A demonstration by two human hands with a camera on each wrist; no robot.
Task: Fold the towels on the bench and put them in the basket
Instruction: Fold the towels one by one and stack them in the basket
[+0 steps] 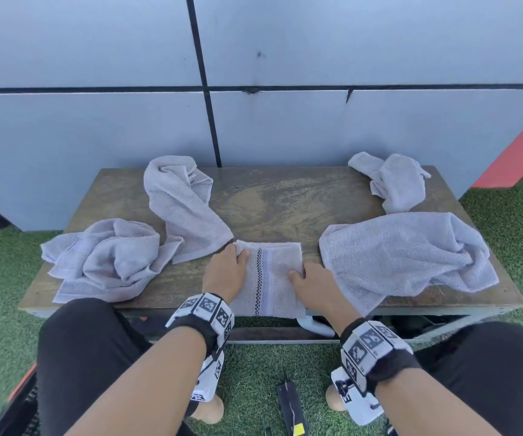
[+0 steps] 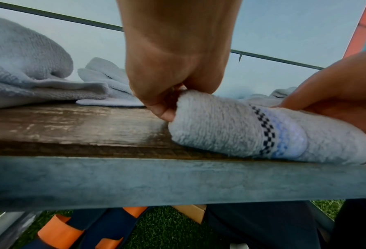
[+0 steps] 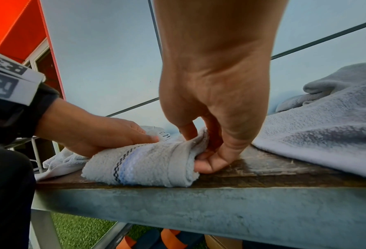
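Folded striped towel at the near edge of the wooden worktop, left hand pinching its left edge, right hand pinching its right edge, four crumpled grey towels around the striped one

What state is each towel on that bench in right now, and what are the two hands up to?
striped towel: folded narrow, lying at the bench's front edge, hanging slightly over it
left hand: pinches the striped towel's left edge
right hand: grips its right edge
far-left towel: crumpled
back-left towel: loose, unfolded
back-right towel: crumpled
right towel: spread out, partly bunched
bench: bears all five towels
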